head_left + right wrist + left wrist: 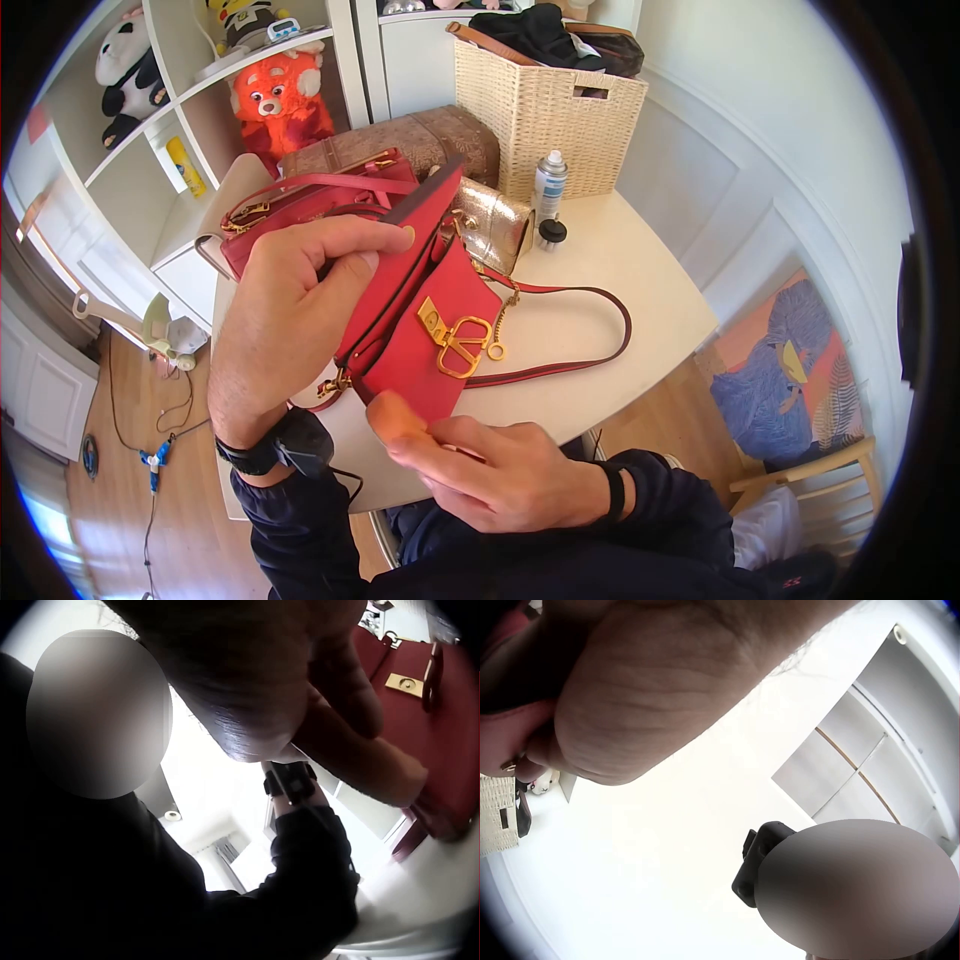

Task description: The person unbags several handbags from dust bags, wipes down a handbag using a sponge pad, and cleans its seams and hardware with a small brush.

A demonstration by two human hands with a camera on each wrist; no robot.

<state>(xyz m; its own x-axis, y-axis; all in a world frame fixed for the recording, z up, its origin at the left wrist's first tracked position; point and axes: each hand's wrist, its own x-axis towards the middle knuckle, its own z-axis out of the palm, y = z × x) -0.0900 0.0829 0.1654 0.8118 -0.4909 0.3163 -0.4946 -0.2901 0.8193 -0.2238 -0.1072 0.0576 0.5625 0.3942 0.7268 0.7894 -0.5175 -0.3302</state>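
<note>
The left hand [290,310] pinches the raised flap of a red leather handbag with a gold-coloured metal clasp [405,365]. The right hand [520,478] grips a small, blurred orange item [393,418] against the bag's lower edge. The bag lies between the hands, on a cream table [660,310] that extends beyond them.

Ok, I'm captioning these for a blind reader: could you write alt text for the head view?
A person's left hand pinches the raised flap of a red bag on a pale table; the right hand holds something orange. Behind: more bags, a can, a basket.
</note>
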